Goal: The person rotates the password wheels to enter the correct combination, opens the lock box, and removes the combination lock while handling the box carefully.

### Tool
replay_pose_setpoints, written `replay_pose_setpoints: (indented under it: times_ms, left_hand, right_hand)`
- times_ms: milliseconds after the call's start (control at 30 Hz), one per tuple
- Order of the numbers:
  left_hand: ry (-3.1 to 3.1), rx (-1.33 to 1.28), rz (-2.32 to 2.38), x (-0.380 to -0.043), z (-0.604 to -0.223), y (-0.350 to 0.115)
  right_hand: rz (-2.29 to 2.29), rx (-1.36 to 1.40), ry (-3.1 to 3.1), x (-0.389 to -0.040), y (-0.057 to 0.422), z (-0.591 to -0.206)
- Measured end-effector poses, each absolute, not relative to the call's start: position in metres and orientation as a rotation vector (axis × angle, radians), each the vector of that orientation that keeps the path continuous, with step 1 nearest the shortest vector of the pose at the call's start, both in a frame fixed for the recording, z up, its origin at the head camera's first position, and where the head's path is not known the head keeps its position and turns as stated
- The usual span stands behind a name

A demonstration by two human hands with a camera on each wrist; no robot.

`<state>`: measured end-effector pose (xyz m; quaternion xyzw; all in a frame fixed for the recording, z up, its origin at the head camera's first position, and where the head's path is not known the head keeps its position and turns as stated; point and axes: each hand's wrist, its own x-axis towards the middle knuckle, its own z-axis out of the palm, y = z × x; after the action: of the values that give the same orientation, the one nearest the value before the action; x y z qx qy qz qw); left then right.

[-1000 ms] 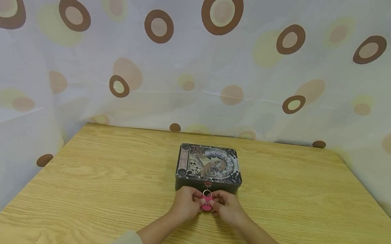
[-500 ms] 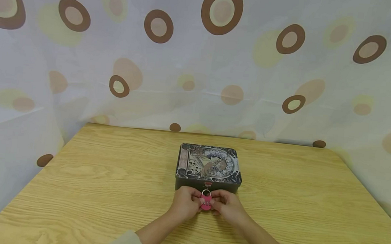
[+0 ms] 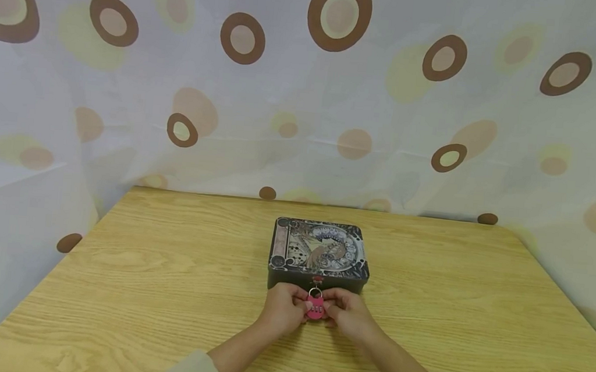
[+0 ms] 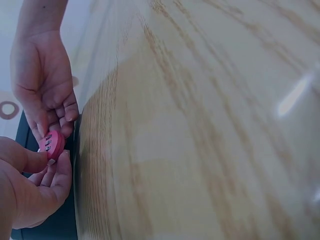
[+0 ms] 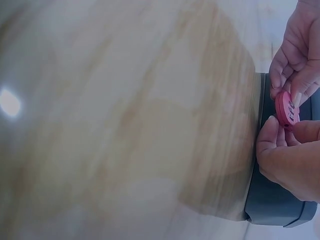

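A pink combination padlock (image 3: 314, 309) with number dials and a metal shackle hangs at the front of a dark tin box (image 3: 319, 252) with a printed lid. The shackle passes by the red-marked clasp (image 3: 317, 280) on the box; whether it is locked cannot be told. My left hand (image 3: 283, 310) pinches the padlock's left side between thumb and fingers. From the right, my right hand (image 3: 349, 317) pinches the other side, its thumb by the dials. In the left wrist view the padlock (image 4: 52, 145) sits between both hands' fingertips, and the right wrist view shows the padlock (image 5: 287, 110) likewise.
The box stands on a wood-grain table (image 3: 137, 290), near its middle. Behind the table and at its sides hangs a pale cloth (image 3: 262, 101) printed with brown and yellow ovals.
Both hands keep hold of the padlock in nearly the same place. The right thumb has shifted slightly off the dials toward the padlock's edge, so more of the dials show.
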<state>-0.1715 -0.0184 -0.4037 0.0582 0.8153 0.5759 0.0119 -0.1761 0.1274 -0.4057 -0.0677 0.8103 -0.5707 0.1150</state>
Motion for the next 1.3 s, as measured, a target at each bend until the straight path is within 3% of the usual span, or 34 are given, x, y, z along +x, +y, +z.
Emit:
replay_pose_setpoints:
  times_ms: [1300]
  left_hand:
    - [2.490, 0.113, 1.807, -0.1715, -0.4006, -0.0170]
  right_hand:
    - [-1.639, -0.220, 2.368, -0.1784, 0.1291, -0.4082]
